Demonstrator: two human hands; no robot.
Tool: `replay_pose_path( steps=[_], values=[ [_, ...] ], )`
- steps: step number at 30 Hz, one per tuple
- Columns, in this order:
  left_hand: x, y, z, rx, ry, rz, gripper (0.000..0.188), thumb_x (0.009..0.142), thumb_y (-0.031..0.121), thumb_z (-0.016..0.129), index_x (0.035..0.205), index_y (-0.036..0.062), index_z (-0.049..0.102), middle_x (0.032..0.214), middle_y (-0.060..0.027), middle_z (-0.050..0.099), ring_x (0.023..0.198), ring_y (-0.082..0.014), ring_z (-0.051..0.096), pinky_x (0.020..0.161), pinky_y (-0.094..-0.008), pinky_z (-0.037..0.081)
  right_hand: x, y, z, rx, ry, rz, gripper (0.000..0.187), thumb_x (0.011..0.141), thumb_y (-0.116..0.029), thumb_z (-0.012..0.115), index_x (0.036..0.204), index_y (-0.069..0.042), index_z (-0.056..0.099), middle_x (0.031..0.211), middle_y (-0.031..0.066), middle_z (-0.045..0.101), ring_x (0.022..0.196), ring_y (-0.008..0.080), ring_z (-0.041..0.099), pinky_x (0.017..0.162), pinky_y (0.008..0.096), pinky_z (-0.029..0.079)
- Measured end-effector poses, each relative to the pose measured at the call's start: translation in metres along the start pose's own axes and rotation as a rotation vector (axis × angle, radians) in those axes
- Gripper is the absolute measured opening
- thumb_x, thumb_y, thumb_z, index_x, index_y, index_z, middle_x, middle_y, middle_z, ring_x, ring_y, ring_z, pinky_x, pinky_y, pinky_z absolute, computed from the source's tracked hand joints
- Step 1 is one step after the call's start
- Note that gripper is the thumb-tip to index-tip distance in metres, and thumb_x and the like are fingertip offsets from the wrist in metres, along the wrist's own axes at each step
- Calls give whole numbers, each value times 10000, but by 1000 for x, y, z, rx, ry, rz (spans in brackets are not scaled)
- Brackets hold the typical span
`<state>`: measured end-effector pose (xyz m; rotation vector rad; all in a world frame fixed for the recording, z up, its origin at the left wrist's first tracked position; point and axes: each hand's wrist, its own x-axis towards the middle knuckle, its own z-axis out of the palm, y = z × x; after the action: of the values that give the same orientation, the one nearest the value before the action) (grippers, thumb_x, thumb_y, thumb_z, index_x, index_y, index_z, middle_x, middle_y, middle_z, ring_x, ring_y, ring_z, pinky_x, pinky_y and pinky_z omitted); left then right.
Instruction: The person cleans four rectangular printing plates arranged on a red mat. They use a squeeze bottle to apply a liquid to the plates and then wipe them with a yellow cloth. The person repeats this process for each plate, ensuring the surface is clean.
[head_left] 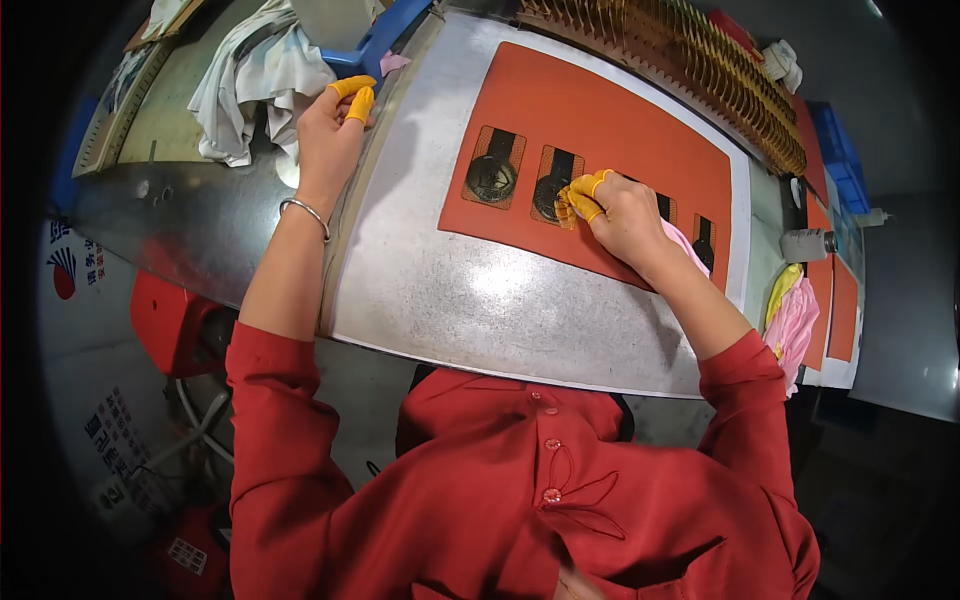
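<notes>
My right hand (625, 220), with yellow finger cots on its fingertips, pinches a small translucent amber piece (566, 208). This piece meets the lower right edge of a thin rectangular panel (551, 190) with a black design. The panel lies on a flat red-orange mat (610, 120), and a similar panel (492, 178) lies to its left. More panels sit partly behind my right hand and wrist. Pink cloth (688, 246) shows beside that wrist; I cannot tell if the hand holds it. My left hand (335, 125), also in yellow cots, hovers near a blue bin (372, 45), thumb and forefinger drawn together.
A rack of thin golden slats (680, 70) stands along the far side. White cloths (255, 80) hang at the left. A bottle (806, 244), pink cloth (795, 325) and blue tray (840, 160) are at the right. A red stool (175, 320) stands below the table.
</notes>
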<state>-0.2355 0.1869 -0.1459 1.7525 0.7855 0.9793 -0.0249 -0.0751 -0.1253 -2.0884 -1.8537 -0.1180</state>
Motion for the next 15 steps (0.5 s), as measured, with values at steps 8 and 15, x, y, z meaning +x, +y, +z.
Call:
replay_pose_path(
  steps=[8, 15],
  values=[
    [-1, -2, 3, -20, -4, 2, 204, 874, 56, 565, 1054, -30, 610, 843, -55, 637, 692, -69, 580, 651, -196, 476, 18, 11, -1, -51, -47, 131, 138, 736, -115, 675, 873, -95, 671, 713, 114, 595, 648, 277, 594, 588, 393, 480],
    [-1, -10, -1, -32, -33, 32, 207, 885, 51, 551, 1071, -24, 602, 836, -38, 622, 689, -74, 573, 662, -201, 478, 3, 7, 2, 5, -93, 28, 136, 796, -176, 617, 875, -75, 661, 736, 129, 602, 679, 312, 595, 588, 403, 473]
  ],
)
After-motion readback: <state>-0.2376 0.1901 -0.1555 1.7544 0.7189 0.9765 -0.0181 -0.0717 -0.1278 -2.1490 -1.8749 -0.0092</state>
